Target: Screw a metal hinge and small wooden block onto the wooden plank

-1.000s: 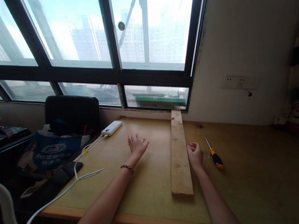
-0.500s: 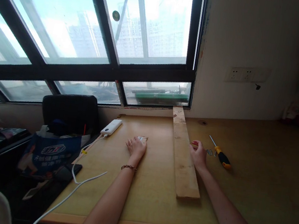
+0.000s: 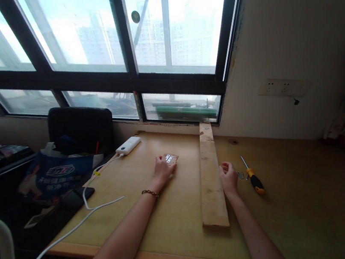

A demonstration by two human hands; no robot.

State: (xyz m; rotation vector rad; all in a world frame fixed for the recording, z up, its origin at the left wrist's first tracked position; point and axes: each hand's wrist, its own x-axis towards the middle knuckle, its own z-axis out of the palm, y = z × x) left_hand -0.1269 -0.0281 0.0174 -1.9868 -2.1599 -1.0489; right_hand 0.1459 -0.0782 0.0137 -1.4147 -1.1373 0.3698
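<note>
Left hand (image 3: pixel 164 169) flat-ish on desk (image 3: pixel 292 216), fingers curled over small wooden block with metal hinge (image 3: pixel 170 159); block pinned under fingertips, lying on desk left of long plank (image 3: pixel 213 183), well short of power bank (image 3: pixel 128 145) and its white cable (image 3: pixel 96 207). Grip looks loose, fingers half-closed, more a drag than a pinch; whether block is lifted off desk cannot be told

Right hand (image 3: pixel 227 179) resting on desk just right of plank, fingers bent in around something small and reddish; too small to name, closure partial. Loose screws (image 3: pixel 241 175) just beyond knuckles, screwdriver (image 3: pixel 253 181) with yellow and black handle next to them, tip pointing toward wall

Plank lying lengthwise from window sill toward body, between both hands, not touched by either

Judgement: step in hand looks like bringing hinge block toward plank. To do well: keep block flat while sliding, hinge plate facing up, thumb on near edge for control; avoid nudging plank out of line; keep right hand still so screws stay put, within reach

Office chair (image 3: pixel 80 126) and blue bag (image 3: pixel 58 175) off left edge of desk
</note>
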